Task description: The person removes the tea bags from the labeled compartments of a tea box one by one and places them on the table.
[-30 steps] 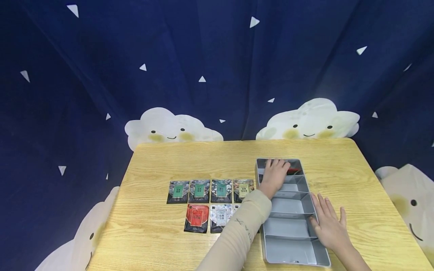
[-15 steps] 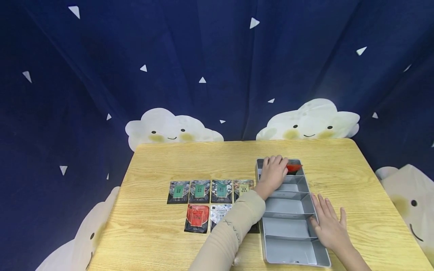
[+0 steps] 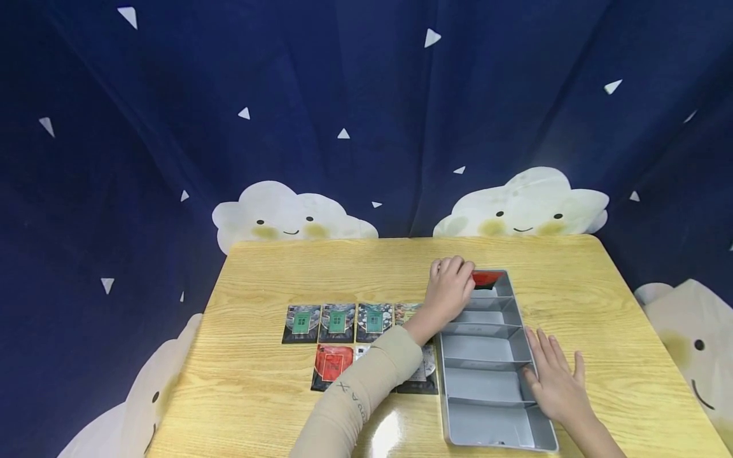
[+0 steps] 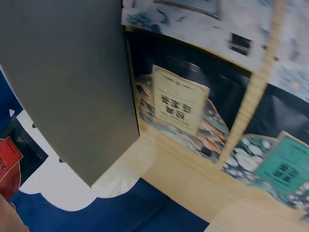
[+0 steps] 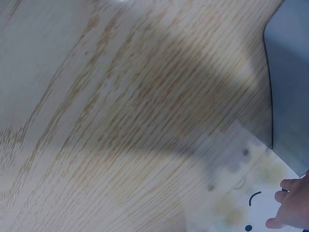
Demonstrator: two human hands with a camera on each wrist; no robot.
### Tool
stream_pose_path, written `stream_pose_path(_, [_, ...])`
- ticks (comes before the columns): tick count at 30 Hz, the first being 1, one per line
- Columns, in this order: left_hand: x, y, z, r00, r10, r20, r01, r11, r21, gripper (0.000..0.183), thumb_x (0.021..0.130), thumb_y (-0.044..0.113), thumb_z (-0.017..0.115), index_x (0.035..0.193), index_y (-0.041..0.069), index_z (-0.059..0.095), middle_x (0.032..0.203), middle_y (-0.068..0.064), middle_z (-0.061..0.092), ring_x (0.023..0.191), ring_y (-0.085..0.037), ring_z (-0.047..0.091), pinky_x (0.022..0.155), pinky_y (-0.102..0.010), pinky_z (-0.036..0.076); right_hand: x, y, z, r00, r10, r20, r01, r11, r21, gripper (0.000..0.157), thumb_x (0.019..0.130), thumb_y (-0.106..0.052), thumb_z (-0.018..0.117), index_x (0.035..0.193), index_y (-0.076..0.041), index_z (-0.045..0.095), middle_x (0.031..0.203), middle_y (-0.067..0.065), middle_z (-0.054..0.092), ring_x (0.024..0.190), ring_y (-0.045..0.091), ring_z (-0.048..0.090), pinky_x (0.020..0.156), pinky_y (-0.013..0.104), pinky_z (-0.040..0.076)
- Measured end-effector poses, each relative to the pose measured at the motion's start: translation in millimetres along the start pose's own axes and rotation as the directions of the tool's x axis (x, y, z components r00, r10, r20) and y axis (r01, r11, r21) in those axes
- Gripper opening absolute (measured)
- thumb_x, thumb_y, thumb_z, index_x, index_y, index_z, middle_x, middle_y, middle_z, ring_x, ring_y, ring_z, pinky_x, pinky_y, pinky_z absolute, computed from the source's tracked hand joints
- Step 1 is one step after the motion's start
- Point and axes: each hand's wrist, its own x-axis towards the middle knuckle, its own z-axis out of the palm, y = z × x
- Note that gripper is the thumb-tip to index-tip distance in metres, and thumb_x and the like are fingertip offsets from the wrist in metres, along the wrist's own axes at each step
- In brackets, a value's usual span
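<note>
A grey divided tray [image 3: 487,348] stands lengthwise on the right of the table. My left hand [image 3: 449,291] is over its far left corner, fingers curled at the left edge of a red and black tea packet [image 3: 485,278] at the far wall. In the left wrist view that tea packet [image 4: 10,153] shows above the rim, close by my fingertips [image 4: 8,217]. My right hand [image 3: 555,380] rests along the tray's right side, fingers straight and thumb at the rim. In the right wrist view, the left hand [image 5: 292,205] appears beyond the tray.
Tea packets lie in two rows left of the tray: green-label ones [image 3: 338,323] behind, a red one [image 3: 332,367] and a grey-and-black one [image 3: 420,375] in front. My left sleeve [image 3: 361,388] covers part of both rows. A dark blue curtain [image 3: 366,95] hangs behind the table [image 3: 263,273].
My left hand has moved left and slightly up, from inside the far compartment to its left corner. The red tea packet has shifted left, nearer the far wall. The right hand has stayed put.
</note>
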Motion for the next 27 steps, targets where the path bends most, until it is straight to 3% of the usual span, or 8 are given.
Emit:
stream_pose_path(6, [-17.4,-19.4,-12.5,0.998,0.018,-0.060,-0.022,0.997,-0.069,0.016,0.093,0.022,0.043,0.101,0.021,0.056,0.097,0.005,0.050,0.091,-0.012,0.045,0.091,-0.031,0.032,1,0,-0.6,1.000,0.003,0.002,-0.003,1.000,-0.009,0.080,0.086,-0.017,0.048,0.148,-0.021,-0.003,0.145,0.025,0.020,0.135,0.041,0.009,0.100,0.059,-0.016])
stream_pose_path(14, [-48.6,-49.0,-31.9,0.990,-0.005,-0.140,-0.016,0.989,-0.148,0.020,0.092,0.017,0.039,0.099,0.015,0.057,0.097,0.001,0.052,0.091,-0.015,0.047,0.090,-0.035,0.033,0,1,0.8,1.000,0.008,0.006,-0.008,1.000,-0.020,0.080,0.086,-0.018,0.048,0.148,-0.021,-0.003,0.145,0.024,0.021,0.133,0.042,0.014,0.100,0.059,-0.016])
stream_pose_path(21, [-77.0,-72.1,-44.0,0.989,-0.015,-0.146,-0.007,0.989,-0.145,0.046,0.100,0.025,0.013,0.098,0.011,0.057,0.096,-0.002,0.051,0.090,-0.018,0.046,0.087,-0.038,0.034,0,2,1.3,1.000,0.007,0.000,-0.007,1.000,-0.029,0.080,0.086,-0.018,0.049,0.148,-0.019,-0.002,0.145,0.025,0.020,0.134,0.042,0.013,0.100,0.060,-0.015])
stream_pose_path(27, [-104.0,-92.4,-50.8,0.986,-0.041,-0.163,0.021,0.992,-0.124,0.038,0.099,0.023,0.021,0.098,0.009,0.057,0.094,-0.004,0.051,0.088,-0.020,0.046,0.086,-0.041,0.033,0,1,1.6,1.000,0.016,0.013,-0.015,1.000,-0.025,0.078,0.087,-0.019,0.048,0.148,-0.018,0.000,0.145,0.024,0.020,0.134,0.042,0.013,0.100,0.059,-0.016])
